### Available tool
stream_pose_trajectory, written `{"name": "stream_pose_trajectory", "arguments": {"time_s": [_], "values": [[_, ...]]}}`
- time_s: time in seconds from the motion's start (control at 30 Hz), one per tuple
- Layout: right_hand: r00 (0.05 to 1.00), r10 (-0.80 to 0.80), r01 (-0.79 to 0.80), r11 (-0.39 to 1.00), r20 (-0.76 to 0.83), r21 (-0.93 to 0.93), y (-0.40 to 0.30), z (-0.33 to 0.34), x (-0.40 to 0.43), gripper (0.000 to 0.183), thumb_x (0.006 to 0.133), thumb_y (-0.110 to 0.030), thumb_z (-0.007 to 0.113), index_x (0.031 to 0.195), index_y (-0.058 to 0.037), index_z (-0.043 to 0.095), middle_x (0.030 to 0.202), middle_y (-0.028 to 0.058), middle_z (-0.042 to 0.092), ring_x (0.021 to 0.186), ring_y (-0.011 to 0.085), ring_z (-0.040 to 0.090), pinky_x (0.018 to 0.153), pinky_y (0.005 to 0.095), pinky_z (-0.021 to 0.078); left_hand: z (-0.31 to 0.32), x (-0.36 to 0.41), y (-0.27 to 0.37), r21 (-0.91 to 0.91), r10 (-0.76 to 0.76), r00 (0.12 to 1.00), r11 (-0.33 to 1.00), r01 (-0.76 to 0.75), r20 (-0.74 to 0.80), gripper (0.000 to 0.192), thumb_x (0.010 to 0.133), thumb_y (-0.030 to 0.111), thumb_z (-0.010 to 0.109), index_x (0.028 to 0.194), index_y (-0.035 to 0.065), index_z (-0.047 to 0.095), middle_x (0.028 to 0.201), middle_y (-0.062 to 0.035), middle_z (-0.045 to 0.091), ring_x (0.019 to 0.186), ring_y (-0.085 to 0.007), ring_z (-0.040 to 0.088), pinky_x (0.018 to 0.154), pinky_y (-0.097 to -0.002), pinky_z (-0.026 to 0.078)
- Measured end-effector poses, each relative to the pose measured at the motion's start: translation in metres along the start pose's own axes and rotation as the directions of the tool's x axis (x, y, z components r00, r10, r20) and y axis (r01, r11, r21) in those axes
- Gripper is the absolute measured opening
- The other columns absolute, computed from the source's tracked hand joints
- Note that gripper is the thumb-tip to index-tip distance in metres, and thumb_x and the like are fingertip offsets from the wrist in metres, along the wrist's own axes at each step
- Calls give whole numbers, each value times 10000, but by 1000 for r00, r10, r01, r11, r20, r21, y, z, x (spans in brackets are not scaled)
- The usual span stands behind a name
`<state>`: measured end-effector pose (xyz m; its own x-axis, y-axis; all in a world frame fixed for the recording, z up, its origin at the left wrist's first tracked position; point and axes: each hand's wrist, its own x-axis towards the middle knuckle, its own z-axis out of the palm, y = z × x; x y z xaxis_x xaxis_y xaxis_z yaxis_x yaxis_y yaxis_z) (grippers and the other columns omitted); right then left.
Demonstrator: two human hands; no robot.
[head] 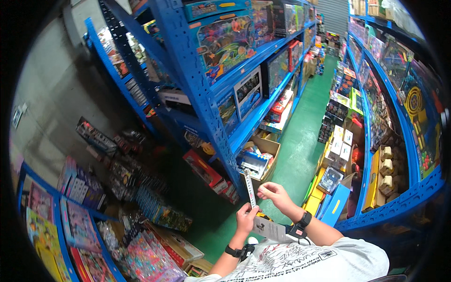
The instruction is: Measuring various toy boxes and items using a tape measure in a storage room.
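Observation:
My left hand [245, 220] grips a tape measure near the lower end of its drawn-out blade [251, 192]. The white blade with printed marks points away from me, its far end by a cardboard box [273, 146] at the foot of the blue rack. Part of a yellow and black case [263, 215] shows beside the left fingers. Just right of the blade is my right hand [278, 199], its fingers loosely curled; whether they pinch anything is hidden. Below both hands a grey printed card [269, 229] lies in front of my shirt.
A blue metal rack upright [201, 95] stands close ahead, with boxed toys [225, 42] on its shelves. Green floor [299, 130] runs down the aisle. Yellow boxes [314, 190] and white boxes [339, 148] line its right side. Bagged goods [151, 250] and cartons crowd the lower left.

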<state>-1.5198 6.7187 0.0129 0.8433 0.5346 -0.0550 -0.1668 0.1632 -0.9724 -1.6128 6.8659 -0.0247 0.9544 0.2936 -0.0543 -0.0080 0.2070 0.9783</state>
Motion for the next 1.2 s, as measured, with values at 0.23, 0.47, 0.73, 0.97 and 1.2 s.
{"name": "stream_pose_trajectory", "arguments": {"time_s": [0.23,0.47,0.73,0.97,1.2], "values": [[947,262,-312,885,185,345,5,-67,53,382,955,-361,536,1165,-43,547,1048,74,627,929,127,602,848,273,482,16,137,40,-77,74,995,995,-69,65,124,907,108,574,885,-7,615,819,-70,673,693,-83,589,663,-229,466],[865,8,-212,913,502,349,-57,-123,158,663,905,-259,624,1441,-87,274,1375,96,410,1298,168,386,1022,347,391,85,260,108,-106,201,973,976,-189,115,139,910,112,582,926,-21,620,838,-91,678,743,-148,658,693,-267,527],[773,-310,31,890,554,456,-172,-169,289,1036,740,-478,773,1460,-32,177,1367,121,413,1219,252,507,1011,365,400,182,370,226,59,441,892,892,-447,97,152,902,125,578,888,-22,617,825,-110,671,728,-177,667,676,-296,542],[768,-340,31,867,543,498,-251,-163,341,1083,632,-621,783,1405,-50,286,1245,112,527,1071,254,607,875,339,483,219,424,308,-5,528,849,849,-528,19,161,906,139,548,902,-21,562,797,-161,659,659,-258,674,600,-351,570],[762,-386,96,862,521,498,-279,-141,359,886,764,-557,709,1381,-65,306,1077,93,575,833,208,651,687,293,502,207,443,337,-110,582,811,804,-584,-54,153,906,151,546,947,4,560,777,-181,659,628,-269,673,577,-351,565]]}}
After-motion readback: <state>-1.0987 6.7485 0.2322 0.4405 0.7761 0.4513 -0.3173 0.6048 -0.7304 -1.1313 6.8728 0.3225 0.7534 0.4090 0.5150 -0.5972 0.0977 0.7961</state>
